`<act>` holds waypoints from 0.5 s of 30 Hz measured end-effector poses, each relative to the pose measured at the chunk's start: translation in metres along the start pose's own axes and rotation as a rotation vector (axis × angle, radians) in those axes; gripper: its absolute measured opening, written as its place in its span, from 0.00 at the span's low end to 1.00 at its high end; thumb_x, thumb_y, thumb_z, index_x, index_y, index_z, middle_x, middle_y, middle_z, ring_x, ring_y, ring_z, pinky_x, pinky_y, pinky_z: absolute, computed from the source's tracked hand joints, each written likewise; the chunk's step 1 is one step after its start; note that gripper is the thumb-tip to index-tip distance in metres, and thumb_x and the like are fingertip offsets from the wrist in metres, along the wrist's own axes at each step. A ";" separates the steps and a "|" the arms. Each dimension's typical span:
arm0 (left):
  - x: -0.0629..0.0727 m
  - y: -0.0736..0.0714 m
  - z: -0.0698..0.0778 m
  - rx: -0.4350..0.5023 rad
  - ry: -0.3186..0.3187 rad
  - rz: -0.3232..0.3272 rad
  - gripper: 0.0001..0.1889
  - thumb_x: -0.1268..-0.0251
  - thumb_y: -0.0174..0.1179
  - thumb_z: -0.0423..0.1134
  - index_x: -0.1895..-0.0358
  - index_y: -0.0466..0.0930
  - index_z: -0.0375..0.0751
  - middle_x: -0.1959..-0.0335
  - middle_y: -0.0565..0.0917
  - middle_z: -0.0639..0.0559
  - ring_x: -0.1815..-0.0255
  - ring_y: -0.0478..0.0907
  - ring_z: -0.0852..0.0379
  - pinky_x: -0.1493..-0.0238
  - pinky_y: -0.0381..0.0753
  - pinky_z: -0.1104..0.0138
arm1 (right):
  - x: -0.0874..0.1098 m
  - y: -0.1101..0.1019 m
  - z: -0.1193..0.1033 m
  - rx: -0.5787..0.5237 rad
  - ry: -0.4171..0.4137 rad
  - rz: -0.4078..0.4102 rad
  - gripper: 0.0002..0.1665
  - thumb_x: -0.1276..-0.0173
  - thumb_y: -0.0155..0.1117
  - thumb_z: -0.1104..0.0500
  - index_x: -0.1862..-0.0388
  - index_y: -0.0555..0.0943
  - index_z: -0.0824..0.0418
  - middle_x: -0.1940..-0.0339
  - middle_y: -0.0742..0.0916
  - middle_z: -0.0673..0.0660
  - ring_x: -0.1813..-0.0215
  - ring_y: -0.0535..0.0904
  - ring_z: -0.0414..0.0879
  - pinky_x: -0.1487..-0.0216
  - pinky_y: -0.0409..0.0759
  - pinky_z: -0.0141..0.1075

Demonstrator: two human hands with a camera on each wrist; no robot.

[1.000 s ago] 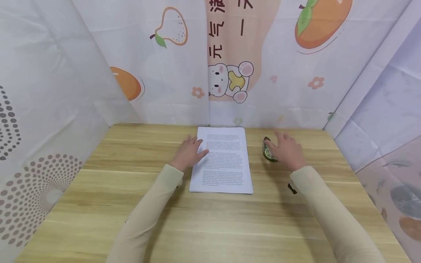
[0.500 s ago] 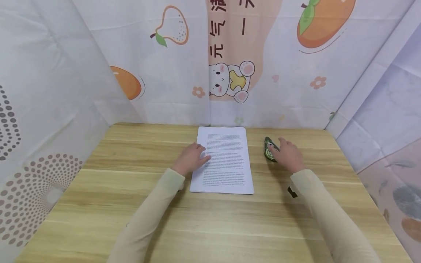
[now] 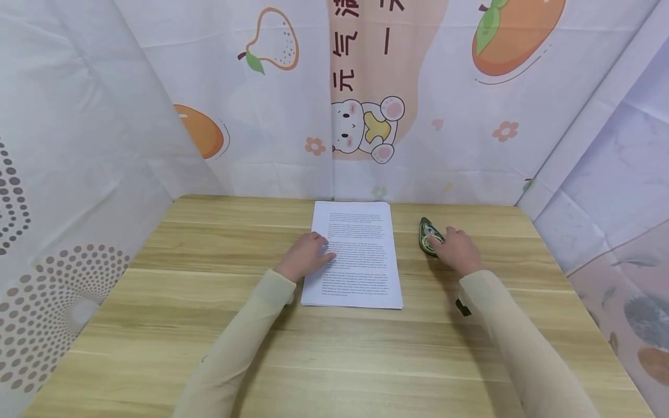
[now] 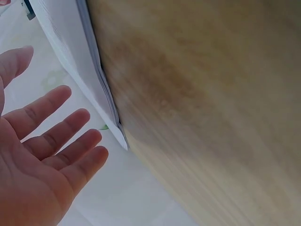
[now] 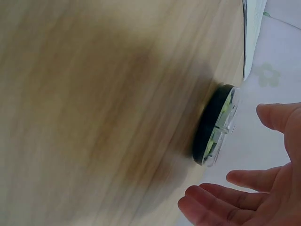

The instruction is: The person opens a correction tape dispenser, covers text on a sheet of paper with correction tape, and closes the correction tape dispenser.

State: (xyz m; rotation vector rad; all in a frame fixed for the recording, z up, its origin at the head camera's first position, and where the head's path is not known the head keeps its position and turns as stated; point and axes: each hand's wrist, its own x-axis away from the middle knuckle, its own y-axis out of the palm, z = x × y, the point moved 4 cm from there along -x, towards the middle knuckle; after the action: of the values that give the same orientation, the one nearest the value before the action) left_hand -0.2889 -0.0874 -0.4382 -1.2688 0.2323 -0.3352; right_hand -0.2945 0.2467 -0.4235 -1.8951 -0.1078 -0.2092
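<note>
Zero items held, left or right

Right hand [image 3: 457, 252], bare: grasp wide, thumb standing well off the fingers, nothing in it. Just beside it lies a dark green, teardrop-shaped plastic case with a clear cover [image 5: 217, 126], flat side down. Seen from the head, the thumb overlaps the case; the right wrist view shows a gap.

Left hand [image 3: 305, 256], bare: fingers spread, likewise holding nothing, above the left edge of a stack of white paper sheets printed with small dark text [image 3: 360, 249]. Left wrist view shows fingertips apart from the stack.

Stack lies flat, left of the case, reaching the far side of a pale wood-grain table [image 3: 340, 366]. Cream sleeves [image 3: 230, 354] on both forearms. Behind: a white cloth curtain [image 3: 282, 180] printed with orange fruit, flowers and a cartoon animal.
</note>
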 end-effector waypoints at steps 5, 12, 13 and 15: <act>0.001 0.001 0.000 -0.011 0.005 -0.011 0.23 0.36 0.57 0.50 0.47 0.77 0.35 0.49 0.79 0.42 0.48 0.74 0.47 0.42 0.71 0.58 | -0.003 0.002 -0.001 0.000 -0.005 -0.007 0.45 0.29 0.42 0.40 0.37 0.59 0.81 0.45 0.72 0.81 0.48 0.73 0.67 0.51 0.74 0.56; -0.001 0.004 -0.002 -0.015 0.005 -0.030 0.21 0.38 0.60 0.48 0.50 0.79 0.36 0.51 0.79 0.43 0.50 0.73 0.48 0.44 0.71 0.59 | -0.008 0.003 0.002 -0.035 0.031 -0.020 0.40 0.31 0.45 0.39 0.52 0.71 0.79 0.61 0.78 0.72 0.65 0.73 0.55 0.69 0.72 0.41; -0.002 0.005 -0.002 -0.015 0.006 -0.034 0.20 0.39 0.60 0.48 0.50 0.79 0.36 0.51 0.79 0.43 0.50 0.73 0.48 0.44 0.71 0.59 | -0.009 0.003 0.003 -0.039 0.033 -0.020 0.39 0.31 0.46 0.39 0.55 0.73 0.78 0.64 0.79 0.70 0.67 0.72 0.54 0.71 0.71 0.40; -0.002 0.005 -0.002 -0.018 0.003 -0.047 0.20 0.39 0.60 0.48 0.51 0.79 0.36 0.51 0.79 0.43 0.50 0.73 0.49 0.44 0.72 0.59 | -0.010 0.005 0.004 -0.046 0.033 -0.022 0.37 0.31 0.46 0.39 0.60 0.74 0.76 0.67 0.78 0.67 0.69 0.71 0.52 0.72 0.70 0.38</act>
State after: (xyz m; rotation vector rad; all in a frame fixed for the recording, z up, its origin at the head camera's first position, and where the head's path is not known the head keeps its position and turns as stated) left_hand -0.2904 -0.0872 -0.4440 -1.2929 0.2084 -0.3758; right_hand -0.3031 0.2490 -0.4315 -1.9358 -0.1027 -0.2597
